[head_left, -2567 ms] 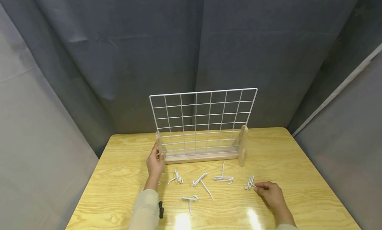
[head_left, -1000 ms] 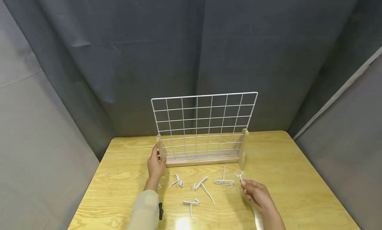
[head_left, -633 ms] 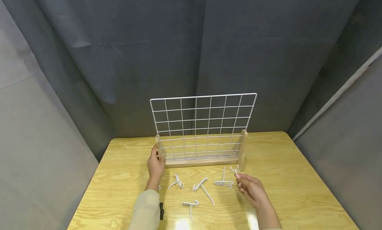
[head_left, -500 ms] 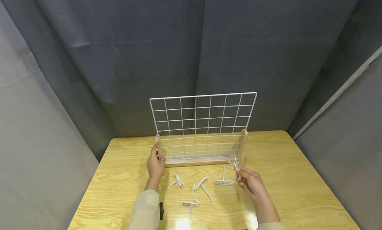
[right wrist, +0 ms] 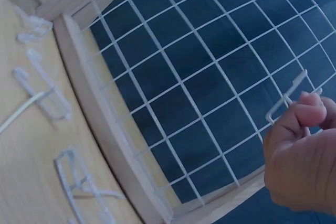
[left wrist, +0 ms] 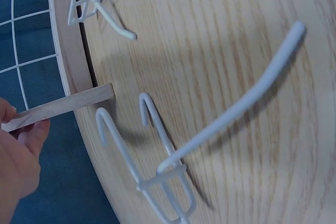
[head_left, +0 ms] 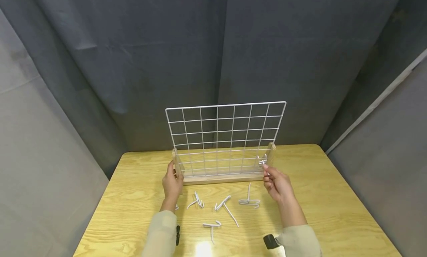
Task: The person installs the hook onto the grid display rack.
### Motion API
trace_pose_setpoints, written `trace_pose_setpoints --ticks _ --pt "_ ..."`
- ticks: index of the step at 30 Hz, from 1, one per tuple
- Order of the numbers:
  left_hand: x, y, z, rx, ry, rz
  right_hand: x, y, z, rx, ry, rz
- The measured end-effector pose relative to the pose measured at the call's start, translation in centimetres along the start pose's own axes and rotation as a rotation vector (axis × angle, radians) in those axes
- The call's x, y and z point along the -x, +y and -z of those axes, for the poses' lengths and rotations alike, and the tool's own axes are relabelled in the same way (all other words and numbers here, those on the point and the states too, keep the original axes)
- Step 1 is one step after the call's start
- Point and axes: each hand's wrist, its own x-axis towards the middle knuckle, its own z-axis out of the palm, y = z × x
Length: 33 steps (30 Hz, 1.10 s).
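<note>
A white wire grid panel stands upright in a wooden stand on the table. My left hand holds the stand's left wooden side piece, thumb and fingers on either side of it. In the right hand is a white wire display hook, pinched by its stem between thumb and fingertips. The double-hooked end of that display hook is at the lower right of the grid; whether it touches the wires I cannot tell.
Several more white hooks lie on the table before the stand, among them one at right, one in the middle and one nearer. Another at far left is partly hidden by the left arm. Grey curtains hang behind.
My right hand has picked the display hook up off the table's right side and carried it left and up to the grid. The left hand has stayed on the stand.
</note>
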Motion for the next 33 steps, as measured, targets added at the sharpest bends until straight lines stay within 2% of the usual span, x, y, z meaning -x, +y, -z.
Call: trace_pose_setpoints --ticks 3,7,16,23,27,33 --pt "-0.1 -0.1 -0.1 0.003 -0.003 -0.003 -0.6 -0.7 -0.4 -0.085 0.000 0.015" --pt "-0.1 -0.4 -0.2 0.010 -0.005 0.004 -1.2 -1.5 -0.9 -0.127 0.005 0.025" --pt "0.0 -0.5 0.0 0.002 0.012 -0.036 -2.2 -3.0 -2.3 -0.207 0.050 -0.042" --pt "0.2 -0.6 -0.1 -0.002 0.020 -0.045 -3.0 -4.4 -2.9 -0.257 0.013 -0.084" --pt "0.2 -0.6 -0.3 0.001 0.023 -0.045 -3.4 -5.3 -3.1 -0.272 0.018 -0.085" --pt "0.0 -0.4 -0.5 0.004 0.030 -0.056 -4.5 -6.4 -3.1 -0.290 -0.024 -0.083"
